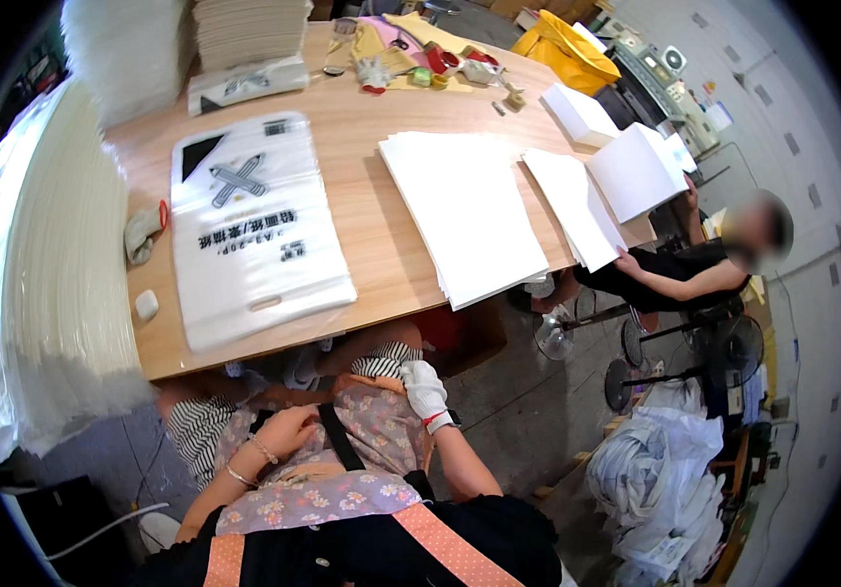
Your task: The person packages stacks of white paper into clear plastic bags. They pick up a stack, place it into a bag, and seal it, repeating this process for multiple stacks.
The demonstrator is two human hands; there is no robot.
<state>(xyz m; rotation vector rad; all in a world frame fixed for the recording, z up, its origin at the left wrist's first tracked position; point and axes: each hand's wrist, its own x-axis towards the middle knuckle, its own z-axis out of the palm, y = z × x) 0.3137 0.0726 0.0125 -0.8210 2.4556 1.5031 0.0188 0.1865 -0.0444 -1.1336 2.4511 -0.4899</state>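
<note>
My bare left hand (288,430), with bracelets at the wrist, lies on the flowered apron (376,421) over my lap, holding nothing I can see. In a white glove with a red cuff edge, my right hand (424,393) rests on my right thigh beside the striped cloth at the knee, its fingers loosely laid out. On the table (362,225) before me is a flat stack of clear printed plastic bags (264,264) with a crossed-pencil picture. Right of it lies a fanned stack of white paper (464,215). Neither hand touches these.
Tall stacks of plastic bags (58,264) stand at the left, beside a loose glove (144,235) and a small white block (146,305). Tape rolls (443,61) and cloths lie at the back. A co-worker (684,274) handles white paper (577,210) on the right, near fans (557,338).
</note>
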